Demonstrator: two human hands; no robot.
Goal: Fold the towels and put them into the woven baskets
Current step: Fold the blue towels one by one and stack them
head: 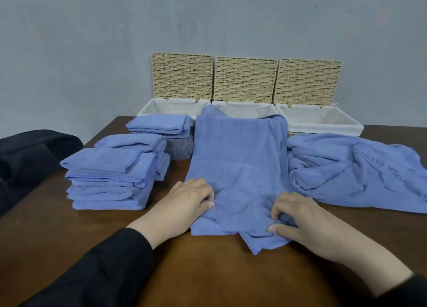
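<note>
While my left hand (191, 198) pinches the near left edge of the long blue microfibre towel (238, 168) and my right hand (298, 216) curls its fingers round the bunched near right corner, the towel lies lengthwise on the dark brown wooden table (208, 272), its far end draped up against the middle basket. I judge this towel to be partway folded: narrowed to a strip, with the crosswise folds not yet made. To my left, a stack of folded blue towels (108, 181) sits on the table, with a smaller folded pile (159, 126) behind it resting on something grey and ribbed that I cannot identify. To my right lies a crumpled heap of unfolded blue towels (355, 172), so more folding is left. Three woven straw-coloured baskets with white cloth liners stand in a row against the grey wall (69, 40), lids propped open: the left basket (171, 107), the middle basket (245, 109) and the right basket (323, 121). No towel shows inside any of them, though the middle one is partly hidden, so putting away seems hardly begun. Stitched lettering shows on the crumpled heap, upside down from where I sit, but it is too faint for me to read. A dark garment (27, 154) lies off the table's left edge.
</note>
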